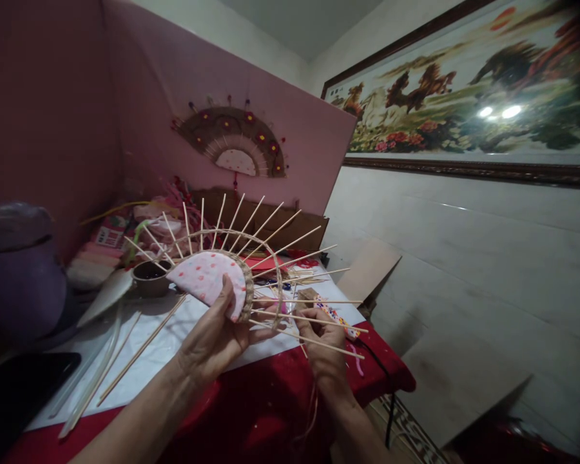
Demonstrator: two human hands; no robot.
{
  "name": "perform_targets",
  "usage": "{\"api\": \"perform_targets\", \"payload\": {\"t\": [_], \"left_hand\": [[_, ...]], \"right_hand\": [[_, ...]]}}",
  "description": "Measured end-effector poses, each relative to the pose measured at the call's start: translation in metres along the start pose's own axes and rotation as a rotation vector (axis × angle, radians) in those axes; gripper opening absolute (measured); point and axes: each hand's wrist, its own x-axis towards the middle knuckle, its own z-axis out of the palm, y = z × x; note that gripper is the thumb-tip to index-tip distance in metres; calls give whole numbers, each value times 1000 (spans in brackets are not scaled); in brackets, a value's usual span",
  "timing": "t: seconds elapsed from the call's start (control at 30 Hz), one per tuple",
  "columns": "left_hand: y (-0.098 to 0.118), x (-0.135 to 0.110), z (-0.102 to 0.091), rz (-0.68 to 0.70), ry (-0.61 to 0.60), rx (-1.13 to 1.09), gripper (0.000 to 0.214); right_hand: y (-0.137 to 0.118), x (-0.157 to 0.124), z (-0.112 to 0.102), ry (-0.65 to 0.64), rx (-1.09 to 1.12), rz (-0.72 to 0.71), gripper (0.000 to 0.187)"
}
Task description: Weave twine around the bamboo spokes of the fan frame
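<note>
My left hand (pixel 220 338) grips a half-round fan frame by its pale cloth centre (pixel 205 277) with small red-orange marks, thumb on the front and fingers behind. Thin wooden sticks (pixel 283 225) spread outward from the centre like rays. A braided twine band (pixel 248 287) edges the cloth, and a second twine arc (pixel 270 254) crosses the sticks farther out. At the lower right sticks, my right hand (pixel 323 335) is closed in a pinch by the end of that outer arc. Loose strands of twine (pixel 314 412) hang below it; its fingertips are partly hidden.
A finished fan (pixel 232 138) hangs on the pink board. On the table lie loose sticks (pixel 142 348), clear glue sticks (pixel 94 374), a brown bowl (pixel 151 278), a dark phone (pixel 29 393) and a colourful dotted tool (pixel 338 316) with a black cord. A purple bin (pixel 22 277) stands left.
</note>
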Motion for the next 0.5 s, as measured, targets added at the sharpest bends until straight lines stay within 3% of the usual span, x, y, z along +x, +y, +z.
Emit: {"api": "perform_targets", "payload": {"t": [0.27, 0.5], "left_hand": [[1, 2, -3, 81, 58, -11, 31], [4, 6, -8, 112, 116, 91, 34]], "right_hand": [[-9, -13, -11, -5, -7, 14, 21], [-25, -21, -47, -98, -181, -78, 18]]}}
